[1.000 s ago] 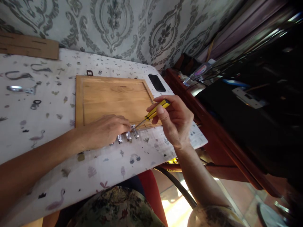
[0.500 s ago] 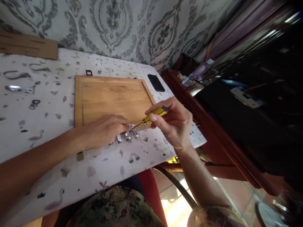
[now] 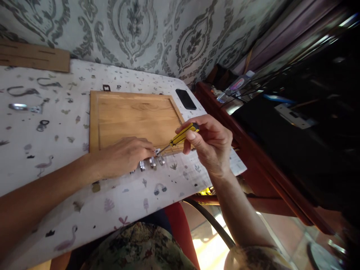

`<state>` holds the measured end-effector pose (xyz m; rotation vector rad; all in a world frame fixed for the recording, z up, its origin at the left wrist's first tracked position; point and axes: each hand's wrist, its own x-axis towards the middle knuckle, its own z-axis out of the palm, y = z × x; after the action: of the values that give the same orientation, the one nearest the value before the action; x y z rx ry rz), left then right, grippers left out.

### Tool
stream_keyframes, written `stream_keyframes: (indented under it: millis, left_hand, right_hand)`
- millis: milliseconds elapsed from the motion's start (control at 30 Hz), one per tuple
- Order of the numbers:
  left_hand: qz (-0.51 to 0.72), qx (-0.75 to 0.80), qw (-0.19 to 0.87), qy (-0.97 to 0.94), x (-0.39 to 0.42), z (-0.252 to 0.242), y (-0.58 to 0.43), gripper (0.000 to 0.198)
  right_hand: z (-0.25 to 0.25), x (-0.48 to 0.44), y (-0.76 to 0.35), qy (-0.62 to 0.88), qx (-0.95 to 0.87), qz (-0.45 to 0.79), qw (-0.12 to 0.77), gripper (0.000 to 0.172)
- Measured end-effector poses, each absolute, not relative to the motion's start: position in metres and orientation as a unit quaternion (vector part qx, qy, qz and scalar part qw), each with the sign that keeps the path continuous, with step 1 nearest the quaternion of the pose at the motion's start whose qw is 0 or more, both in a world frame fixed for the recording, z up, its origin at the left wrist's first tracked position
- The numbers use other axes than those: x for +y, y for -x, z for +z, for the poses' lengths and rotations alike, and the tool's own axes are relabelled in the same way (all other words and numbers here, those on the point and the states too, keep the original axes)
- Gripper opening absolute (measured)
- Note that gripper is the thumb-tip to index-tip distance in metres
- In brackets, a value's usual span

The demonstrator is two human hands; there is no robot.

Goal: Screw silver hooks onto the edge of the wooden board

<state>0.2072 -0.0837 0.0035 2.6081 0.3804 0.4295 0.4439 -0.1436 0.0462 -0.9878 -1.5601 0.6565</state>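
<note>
My right hand (image 3: 212,144) pinches a yellow-and-black screwdriver (image 3: 182,135), whose shaft slants down to the left. Its tip meets a small metal hook (image 3: 157,152) at the near edge of a framed wooden panel (image 3: 132,112). At that same hook are the fingertips of my left hand (image 3: 131,155), pressed together, with the hand resting across the panel's near edge. Several curved silver hooks (image 3: 152,162) jut from this edge towards me; my left hand partly covers the row. Whatever screw is under the tip is too small to make out.
The panel lies on a table with a printed white cloth (image 3: 118,202). A black phone (image 3: 186,99) is at its far right. Loose silver hardware (image 3: 26,108) and dark curved pieces (image 3: 22,91) lie left, near brown cardboard (image 3: 35,56). A plastic bottle (image 3: 236,87) stands on the dark red furniture.
My right fingers have opened and shifted slightly right along the screwdriver's handle. The tip stays at the hook, and my left hand keeps its place.
</note>
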Motion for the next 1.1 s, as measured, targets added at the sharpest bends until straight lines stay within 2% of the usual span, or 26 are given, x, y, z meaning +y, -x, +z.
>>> stream_keyframes:
  millis: [100,200,300,400,533,700,800,1100]
  left_hand:
    - [0.136,0.14,0.213,-0.957,-0.083,0.002,-0.207,0.039]
    - [0.135,0.133,0.2,-0.961,-0.081,-0.001,-0.207,0.041]
    - [0.135,0.136,0.199,-0.961,-0.08,-0.003,-0.208,0.042]
    - [0.127,0.142,0.201,-0.961,-0.08,-0.003,-0.208,0.044]
    - [0.132,0.135,0.194,-0.963,-0.08,-0.002,-0.209,0.044]
    - [0.134,0.136,0.2,-0.961,-0.081,0.0,-0.209,0.035]
    - [0.132,0.134,0.211,-0.959,-0.082,0.002,-0.209,0.028]
    - [0.13,0.136,0.216,-0.958,-0.082,0.003,-0.209,0.031]
  right_hand:
    - [0.046,-0.144,-0.437,0.422,-0.65,0.265,0.573,0.033]
    - [0.049,-0.144,-0.437,0.407,-0.652,0.295,0.568,0.03]
    - [0.051,-0.143,-0.443,0.389,-0.664,0.334,0.544,0.024]
    - [0.053,-0.141,-0.451,0.375,-0.684,0.354,0.516,0.026]
    - [0.052,-0.14,-0.451,0.369,-0.687,0.326,0.534,0.017]
    - [0.05,-0.14,-0.445,0.391,-0.68,0.3,0.543,0.026]
    - [0.053,-0.141,-0.447,0.392,-0.685,0.316,0.527,0.024]
    - [0.056,-0.14,-0.451,0.396,-0.695,0.3,0.519,0.022]
